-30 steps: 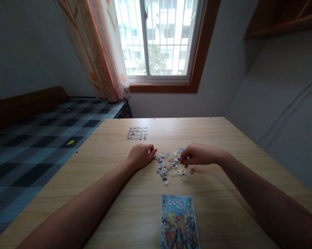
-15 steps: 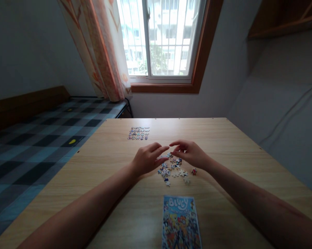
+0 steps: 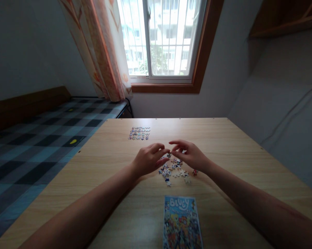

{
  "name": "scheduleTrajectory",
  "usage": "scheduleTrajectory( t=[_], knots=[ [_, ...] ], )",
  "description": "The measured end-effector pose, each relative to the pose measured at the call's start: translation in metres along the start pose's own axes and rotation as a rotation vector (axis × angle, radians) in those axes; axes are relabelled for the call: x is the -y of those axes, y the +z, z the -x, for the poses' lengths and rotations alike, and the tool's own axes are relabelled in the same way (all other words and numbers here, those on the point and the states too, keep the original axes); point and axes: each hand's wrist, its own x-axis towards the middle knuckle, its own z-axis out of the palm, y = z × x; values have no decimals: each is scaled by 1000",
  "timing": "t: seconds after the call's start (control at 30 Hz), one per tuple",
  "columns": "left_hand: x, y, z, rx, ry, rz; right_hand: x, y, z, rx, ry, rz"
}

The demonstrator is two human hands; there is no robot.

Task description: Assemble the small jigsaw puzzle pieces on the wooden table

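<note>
My left hand (image 3: pixel 149 158) is above the left side of a loose heap of jigsaw puzzle pieces (image 3: pixel 175 167), fingers bent toward the thumb. A small puzzle piece (image 3: pixel 168 155) shows between its fingertips and thumb. Facing it from the right, my right hand (image 3: pixel 188 154) has its index finger and thumb apart, with the thumb tip close to that piece. Its other fingers are curled and partly hidden. Further back on the left, several puzzle pieces (image 3: pixel 139 133) lie in rows. A red piece (image 3: pixel 195 172) sits apart, under my right wrist.
A blue Bluey picture box or card (image 3: pixel 182 223) lies at the near edge of the wooden table (image 3: pixel 106 204). Left of the table is a bed with a checked cover (image 3: pixel 54 138). A curtain (image 3: pixel 101 52) and a barred window (image 3: pixel 166 41) are behind.
My left fingers have dipped and drawn nearer to the thumb, around a puzzle piece. My right hand has barely moved. The whole view has shifted very slightly.
</note>
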Motion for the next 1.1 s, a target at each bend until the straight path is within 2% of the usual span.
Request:
scheduleTrajectory(
  t=[0.07, 0.13, 0.23, 0.3, 0.37, 0.47, 0.53, 0.63, 0.7, 0.83, 1.1],
  knots=[
    [12, -2, 1, -20, -177, -24, 2, -9, -2, -81, -17, 81],
    [31, -5, 5, -67, -432, -42, 4, -20, -5, -138, -17, 164],
    [67, -11, 13, -134, -706, -96, 8, -39, -8, -99, -28, 303],
    [91, -17, 23, -135, -826, -142, 11, -48, -8, 13, -46, 394],
    [113, -23, 34, -86, -935, -170, 13, -54, -7, 178, -47, 469],
    [140, -33, 55, 1, -1178, -158, 14, -56, -3, 449, -19, 548],
    [153, -37, 68, 17, -1286, -140, 14, -53, -1, 556, 5, 574],
    [163, -38, 80, 4, -1290, -76, 16, -50, 1, 608, 22, 582],
    [164, -36, 81, 48, -1203, 28, 20, -49, 1, 611, 18, 590],
    [159, -34, 77, 219, -967, 196, 29, -54, 1, 590, 20, 628],
    [153, -34, 75, 299, -842, 120, 29, -58, 1, 575, 33, 619]
  ],
)
